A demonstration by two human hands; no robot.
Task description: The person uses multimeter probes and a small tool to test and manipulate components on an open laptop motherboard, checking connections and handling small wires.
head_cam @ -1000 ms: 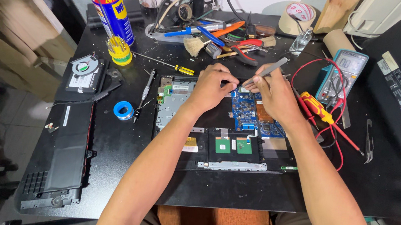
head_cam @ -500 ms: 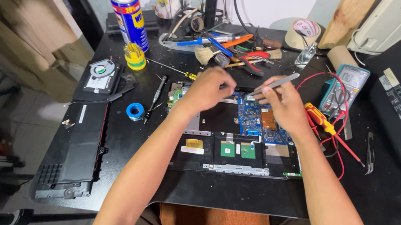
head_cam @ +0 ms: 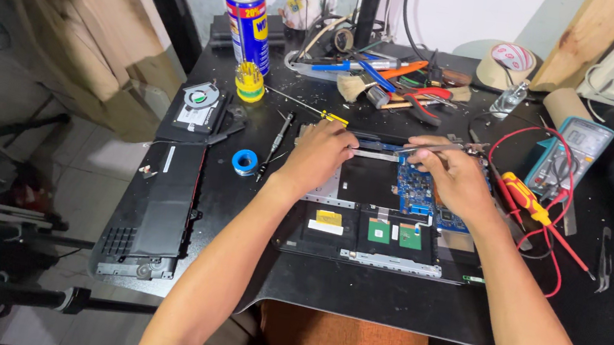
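Blue tape roll [head_cam: 244, 161] on black table [head_cam: 354, 301], left of opened laptop chassis [head_cam: 365, 202]. Left hand [head_cam: 318, 158] pressed on chassis upper edge, fingers curled (grasp undeterminable). Right hand [head_cam: 454, 178] over blue circuit board [head_cam: 417, 189], fingers pinching metal tweezers [head_cam: 433, 148].

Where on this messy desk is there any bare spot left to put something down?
Bare black table shows along the near edge, below the opened laptop, and at the near right past the red leads. The far edge is crowded: spray can, pliers, tape roll. Both the left hand and right hand occupy the laptop.
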